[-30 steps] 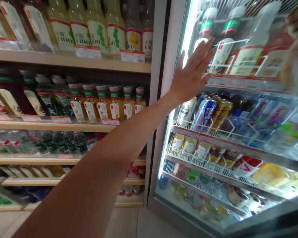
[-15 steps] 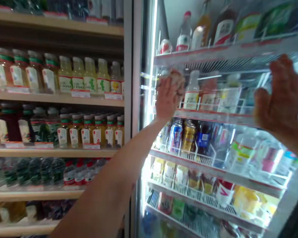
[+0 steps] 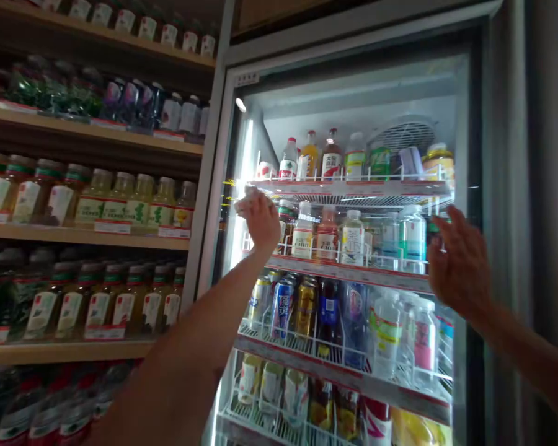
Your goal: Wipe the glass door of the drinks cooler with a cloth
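My left hand is closed on a crumpled pale cloth, held up against the left part of the fridge's glass door. Behind that hand lies the bright light strip at the fridge's left side. My right hand is raised at the right part of the door, its fingers stretched out and nothing in it. Whether its palm touches the glass I cannot tell. Through the glass, bottles such as a clear one with a white label stand between the two hands.
Inside the fridge, wire shelves carry bottles and cans. To the left, wooden shelves hold rows of bottled drinks. A grey metal frame divides the shelving from the fridge.
My view has drawn back and tilted upward, so the fridge's top shows. My left hand with the cloth has shifted left over the light strip. My right hand remains raised and open.
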A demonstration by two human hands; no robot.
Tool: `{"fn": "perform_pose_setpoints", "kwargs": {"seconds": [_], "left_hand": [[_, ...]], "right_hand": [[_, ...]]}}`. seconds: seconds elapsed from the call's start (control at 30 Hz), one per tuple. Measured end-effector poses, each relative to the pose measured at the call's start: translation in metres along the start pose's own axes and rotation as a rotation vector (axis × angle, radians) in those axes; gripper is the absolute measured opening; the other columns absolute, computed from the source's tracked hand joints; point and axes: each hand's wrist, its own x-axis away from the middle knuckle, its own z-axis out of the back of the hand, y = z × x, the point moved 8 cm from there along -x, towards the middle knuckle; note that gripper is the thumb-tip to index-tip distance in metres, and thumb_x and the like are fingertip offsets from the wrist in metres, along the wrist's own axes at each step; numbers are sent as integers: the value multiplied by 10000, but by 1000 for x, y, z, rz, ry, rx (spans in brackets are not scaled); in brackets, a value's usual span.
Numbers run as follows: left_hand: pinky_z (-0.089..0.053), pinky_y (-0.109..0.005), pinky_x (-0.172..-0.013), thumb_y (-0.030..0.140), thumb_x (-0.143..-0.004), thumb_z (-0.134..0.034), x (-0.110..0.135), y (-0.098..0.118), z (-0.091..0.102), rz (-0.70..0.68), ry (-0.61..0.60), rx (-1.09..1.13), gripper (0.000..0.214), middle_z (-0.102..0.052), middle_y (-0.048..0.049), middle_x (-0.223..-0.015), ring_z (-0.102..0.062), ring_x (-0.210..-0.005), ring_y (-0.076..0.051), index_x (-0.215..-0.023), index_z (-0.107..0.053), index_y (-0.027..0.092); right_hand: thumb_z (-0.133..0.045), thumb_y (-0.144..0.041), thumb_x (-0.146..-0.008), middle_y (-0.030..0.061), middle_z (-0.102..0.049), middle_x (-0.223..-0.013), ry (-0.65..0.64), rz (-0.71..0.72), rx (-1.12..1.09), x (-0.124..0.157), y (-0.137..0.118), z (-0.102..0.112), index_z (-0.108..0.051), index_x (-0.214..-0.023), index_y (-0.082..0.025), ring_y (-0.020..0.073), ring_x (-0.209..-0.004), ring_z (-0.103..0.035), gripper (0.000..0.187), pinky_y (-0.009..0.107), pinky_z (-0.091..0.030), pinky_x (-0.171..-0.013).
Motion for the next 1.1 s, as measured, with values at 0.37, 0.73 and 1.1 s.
{"fn": "perform_pose_setpoints", "kwargs": {"seconds": [0.37, 0.73, 1.1], "left_hand": [[-68, -593, -1171, 143, -921, -248, -30, 43, -20, -157, 6, 104, 455, -386, -150, -1459, -169, -1439, -255, -1357, -371, 101], [-195, -549, -1165, 194, -907, -325, -47, 80, -26, -126, -12, 182, 433, -274, -174, -1507, -164, -1434, -307, -1312, -422, 78], [-212, -551, -1156, 165, -928, -249, -32, 140, -41, -294, -54, 237, 414, -326, -198, -1476, -202, -1427, -286, -1291, -426, 72]], "right_hand": [[-345, -302, -938, 120, -420, -1424, -195, -49, 128, 15, 19, -4, -442, -1331, -182, 250, -1349, -365, 422, 477, -339, -1078], [-352, -308, -922, 132, -435, -1409, -186, -110, 169, 17, 34, 4, -455, -1332, -159, 275, -1321, -400, 448, 494, -354, -1061], [-375, -330, -915, 149, -423, -1415, -203, -115, 198, 19, 47, 19, -457, -1328, -151, 286, -1301, -424, 458, 494, -372, -1045]]}}
